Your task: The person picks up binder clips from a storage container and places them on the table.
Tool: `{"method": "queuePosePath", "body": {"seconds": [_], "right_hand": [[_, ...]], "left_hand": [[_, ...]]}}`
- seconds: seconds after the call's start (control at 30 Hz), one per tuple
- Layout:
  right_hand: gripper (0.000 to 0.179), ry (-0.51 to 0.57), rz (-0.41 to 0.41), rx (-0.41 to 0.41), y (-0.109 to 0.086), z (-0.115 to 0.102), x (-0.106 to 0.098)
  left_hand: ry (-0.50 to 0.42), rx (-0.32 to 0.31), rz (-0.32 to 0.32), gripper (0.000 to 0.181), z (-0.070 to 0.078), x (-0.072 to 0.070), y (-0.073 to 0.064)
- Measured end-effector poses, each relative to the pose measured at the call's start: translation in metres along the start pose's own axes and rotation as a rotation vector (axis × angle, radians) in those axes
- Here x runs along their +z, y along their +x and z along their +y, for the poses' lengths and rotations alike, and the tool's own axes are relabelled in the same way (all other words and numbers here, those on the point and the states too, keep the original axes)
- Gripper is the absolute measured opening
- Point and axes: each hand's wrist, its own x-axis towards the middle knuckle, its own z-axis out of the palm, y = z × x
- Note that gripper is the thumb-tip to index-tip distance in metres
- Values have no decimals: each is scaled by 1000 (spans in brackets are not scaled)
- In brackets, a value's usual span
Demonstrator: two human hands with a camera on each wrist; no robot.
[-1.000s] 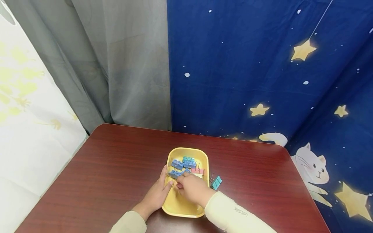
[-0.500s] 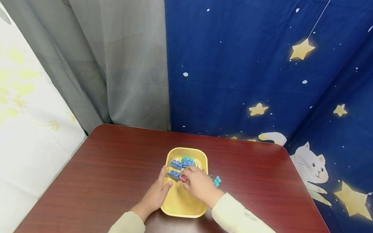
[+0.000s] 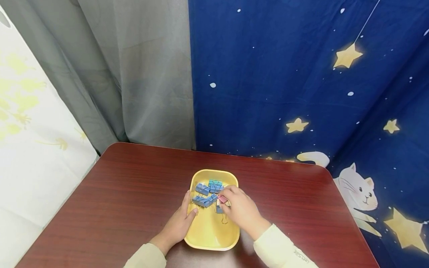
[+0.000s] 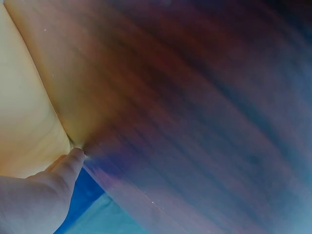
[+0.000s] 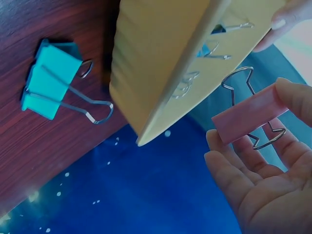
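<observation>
My left hand (image 3: 177, 223) holds the left side of a yellow tray (image 3: 211, 236), thumb over the rim and fingers along the outer wall. Over the tray's right half, my right hand (image 3: 244, 210) pinches a pink binder clip (image 5: 249, 114) between thumb and fingers; both wire handles stick out. Several blue binder clips (image 3: 200, 201) and a teal binder clip (image 3: 215, 182) lie in the tray's far half. One more blue clip (image 3: 219, 209) sits under my right fingers, partly hidden, its wire handle pointing toward me.
Outside the tray, a larger teal binder clip (image 5: 51, 80) lies on the dark red table (image 3: 140, 178), hidden by my right hand in the head view. Behind the table hang a grey curtain (image 3: 157, 74) and a blue star-patterned curtain (image 3: 254, 82).
My right hand has moved to the right and slightly away with the pink binder clip. Bare tray bottom and a blue clip's wire handle now show where the hand was.
</observation>
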Motion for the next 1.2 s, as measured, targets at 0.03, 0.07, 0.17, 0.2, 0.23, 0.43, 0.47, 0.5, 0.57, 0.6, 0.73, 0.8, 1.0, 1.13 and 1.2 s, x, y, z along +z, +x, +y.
{"method": "queuePosePath", "body": {"seconds": [0.03,0.07,0.17,0.2,0.23,0.43,0.47,0.5,0.57,0.6,0.73,0.8,1.0,1.13,1.2], "right_hand": [[21,2,6,8,0,2,-1],[22,6,12,16,0,3,-2],[24,12,27,43,-1,8,-4],[24,13,30,53,-2,10,-4],[24,13,34,62,-2,12,-5],[26,-4,62,106,-7,22,-9],[26,-6,68,112,-7,24,-9],[26,-7,72,119,-8,26,-10],[25,-7,81,131,-9,29,-10],[24,-6,82,139,-10,31,-10],[24,5,70,187,-14,37,-11],[24,10,61,213,-15,41,-12],[26,11,71,244,-20,53,-12],[26,3,80,248,-23,60,-10],[27,-1,79,257,-25,64,-8]], "left_hand": [[-3,-4,-2,67,0,0,0],[-4,-7,-2,67,0,0,0],[-11,-19,-7,68,0,0,0],[-14,-20,-8,68,0,0,0],[-16,-22,-9,68,0,0,0],[-20,-18,-9,68,1,0,0],[-21,-17,-8,68,1,0,0],[-22,-16,-8,68,1,0,0],[-22,-20,-7,68,0,1,0],[-19,-14,-6,67,0,1,0],[-12,4,-2,67,1,0,-1],[-11,11,-2,68,2,0,-1],[-12,-3,-4,68,1,0,0],[-18,-8,-6,68,-1,0,1],[-19,-9,-8,68,-1,1,1]]}}
